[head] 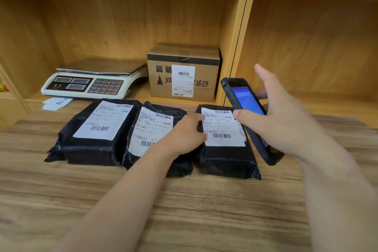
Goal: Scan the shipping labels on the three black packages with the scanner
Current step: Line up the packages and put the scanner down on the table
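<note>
Three black packages lie side by side on the wooden table, each with a white shipping label on top: the left package [92, 139], the middle package [143, 131] and the right package [225, 155]. My left hand [184, 135] rests across the middle package, its fingertips touching the left edge of the right package's label [224, 127]. My right hand [280, 114] holds the black handheld scanner [243, 104] tilted above the right package's right side, its blue screen lit. The index finger is lifted off the scanner.
A white electronic scale [92, 82] stands on the shelf at the back left, with paper slips [57, 103] in front of it. A labelled cardboard box [184, 71] sits behind the packages. The wooden table [184, 210] stretches toward me.
</note>
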### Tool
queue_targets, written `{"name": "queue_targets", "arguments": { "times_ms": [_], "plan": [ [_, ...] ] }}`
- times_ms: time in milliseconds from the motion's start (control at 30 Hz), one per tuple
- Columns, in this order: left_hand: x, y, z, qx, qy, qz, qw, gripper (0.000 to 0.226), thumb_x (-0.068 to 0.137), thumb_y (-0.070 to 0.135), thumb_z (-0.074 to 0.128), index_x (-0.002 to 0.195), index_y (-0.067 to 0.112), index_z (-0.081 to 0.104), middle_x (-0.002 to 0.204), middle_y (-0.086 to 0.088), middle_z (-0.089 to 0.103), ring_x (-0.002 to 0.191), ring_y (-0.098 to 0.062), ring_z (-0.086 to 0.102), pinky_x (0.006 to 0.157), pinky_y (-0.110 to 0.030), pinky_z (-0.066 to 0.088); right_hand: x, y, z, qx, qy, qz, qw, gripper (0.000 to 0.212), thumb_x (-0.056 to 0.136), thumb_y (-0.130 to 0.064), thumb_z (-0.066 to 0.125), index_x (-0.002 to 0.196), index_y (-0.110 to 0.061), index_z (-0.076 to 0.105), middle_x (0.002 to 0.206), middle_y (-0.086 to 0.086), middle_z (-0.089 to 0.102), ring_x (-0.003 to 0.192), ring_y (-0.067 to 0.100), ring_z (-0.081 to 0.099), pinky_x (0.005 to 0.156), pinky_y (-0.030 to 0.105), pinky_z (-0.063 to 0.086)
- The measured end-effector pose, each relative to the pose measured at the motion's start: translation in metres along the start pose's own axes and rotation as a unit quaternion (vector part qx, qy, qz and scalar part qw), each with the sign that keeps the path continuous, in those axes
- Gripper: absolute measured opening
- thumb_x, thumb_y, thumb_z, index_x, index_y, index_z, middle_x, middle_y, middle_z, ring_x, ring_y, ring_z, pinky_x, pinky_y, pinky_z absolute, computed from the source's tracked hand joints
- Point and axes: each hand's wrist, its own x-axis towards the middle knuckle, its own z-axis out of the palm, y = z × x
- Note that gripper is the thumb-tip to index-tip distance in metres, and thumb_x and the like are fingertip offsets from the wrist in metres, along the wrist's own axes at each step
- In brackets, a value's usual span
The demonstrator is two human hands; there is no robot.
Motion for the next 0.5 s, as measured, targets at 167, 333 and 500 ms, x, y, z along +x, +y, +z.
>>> {"name": "queue_targets", "arguments": {
  "times_ms": [167, 333, 500],
  "plan": [
    [0.002, 0.000, -0.011, 0.004, 0.039, 0.037, 0.999, 0.056, 0.101, 0.014, 0.059, 0.155, 0.020, 0.045, 0.152, -0.006, 0.058, 0.143, -0.022, 0.051, 0.104, -0.028, 0.041, 0.000, 0.000, 0.001, -0.001, -0.001, 0.001, 1.000, 0.100, 0.078, -0.050, 0.070, 0.154, -0.054, 0.006, 0.130, -0.016, 0.047, 0.103, 0.019, 0.060, 0.078, 0.050, 0.056],
    [0.005, -0.001, -0.025, 0.022, 0.093, 0.049, 0.994, 0.044, 0.103, 0.014, 0.056, 0.146, 0.021, 0.056, 0.148, -0.003, 0.062, 0.128, -0.014, 0.059, 0.094, -0.023, 0.043, -0.002, -0.002, 0.001, -0.011, -0.004, -0.003, 1.000, 0.102, 0.074, -0.055, 0.067, 0.155, -0.052, 0.005, 0.140, -0.014, 0.047, 0.108, 0.024, 0.061, 0.086, 0.048, 0.053],
    [0.004, 0.000, -0.026, 0.022, 0.155, 0.101, 0.982, 0.045, 0.101, 0.007, 0.052, 0.141, 0.026, 0.061, 0.144, 0.002, 0.065, 0.135, -0.014, 0.057, 0.103, -0.023, 0.041, -0.005, -0.006, 0.000, -0.018, 0.009, -0.005, 1.000, 0.107, 0.063, -0.066, 0.060, 0.153, -0.055, 0.003, 0.142, -0.013, 0.047, 0.112, 0.028, 0.060, 0.085, 0.052, 0.055]
  ]
}}
